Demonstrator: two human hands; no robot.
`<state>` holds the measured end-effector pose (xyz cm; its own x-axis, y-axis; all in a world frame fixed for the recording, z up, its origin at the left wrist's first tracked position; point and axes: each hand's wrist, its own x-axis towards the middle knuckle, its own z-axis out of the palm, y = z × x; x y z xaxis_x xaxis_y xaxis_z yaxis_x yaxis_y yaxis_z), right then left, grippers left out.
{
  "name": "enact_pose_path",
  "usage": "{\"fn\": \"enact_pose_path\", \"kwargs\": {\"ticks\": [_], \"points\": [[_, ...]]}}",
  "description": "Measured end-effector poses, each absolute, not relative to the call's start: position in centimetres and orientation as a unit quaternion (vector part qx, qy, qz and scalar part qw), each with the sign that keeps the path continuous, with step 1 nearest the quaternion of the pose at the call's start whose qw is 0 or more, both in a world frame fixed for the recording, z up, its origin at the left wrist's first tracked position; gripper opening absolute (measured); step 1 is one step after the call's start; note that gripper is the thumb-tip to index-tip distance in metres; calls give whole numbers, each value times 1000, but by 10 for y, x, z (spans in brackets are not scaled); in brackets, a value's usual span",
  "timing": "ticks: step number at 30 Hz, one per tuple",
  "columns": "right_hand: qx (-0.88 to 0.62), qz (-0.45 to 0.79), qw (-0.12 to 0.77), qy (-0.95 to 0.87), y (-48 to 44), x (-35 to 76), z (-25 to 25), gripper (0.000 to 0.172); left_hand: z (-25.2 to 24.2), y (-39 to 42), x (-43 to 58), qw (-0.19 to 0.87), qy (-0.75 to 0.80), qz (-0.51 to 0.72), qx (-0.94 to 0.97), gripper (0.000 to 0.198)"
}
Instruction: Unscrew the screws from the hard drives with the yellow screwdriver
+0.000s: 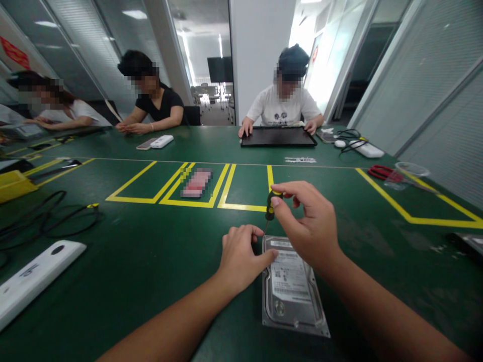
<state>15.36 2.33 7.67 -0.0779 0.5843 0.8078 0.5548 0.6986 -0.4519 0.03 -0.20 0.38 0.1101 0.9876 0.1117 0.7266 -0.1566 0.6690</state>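
A silver hard drive (292, 296) lies flat on the green table (151, 261) in front of me, its white label facing up. My right hand (311, 226) is closed around the black and yellow handle of a small screwdriver (270, 205), held upright with its tip at the drive's far left corner. My left hand (241, 256) rests with its fingers curled against the drive's left edge, the thumb lying on the top plate.
A white device (33, 281) and black cables (49, 216) lie at the left. Yellow tape boxes (196, 188) mark the middle. Red scissors (383, 172) and a clear cup (409, 173) sit at the right. Three people sit along the far side, one with a black panel (278, 137).
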Motion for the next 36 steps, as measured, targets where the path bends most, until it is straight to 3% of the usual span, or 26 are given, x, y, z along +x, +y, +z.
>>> {"fn": "enact_pose_path", "kwargs": {"ticks": [8, 13, 20, 26, 33, 36], "points": [[-375, 28, 570, -730, 24, 154, 75, 19, 3, -2, 0, 232, 603, 285, 708, 38], [-383, 6, 568, -728, 24, 154, 76, 13, 3, -2, 0, 232, 607, 281, 707, 37], [-373, 29, 572, -730, 24, 153, 75, 19, 3, -2, 0, 232, 609, 276, 706, 38], [-383, -3, 561, -734, 24, 154, 76, 12, 3, -2, 0, 229, 607, 272, 711, 38], [-362, 15, 564, -742, 25, 154, 75, 21, 3, -2, 0, 226, 604, 279, 712, 38], [-371, 4, 560, -741, 27, 155, 75, 15, 3, -2, 0, 224, 607, 273, 712, 37]]}}
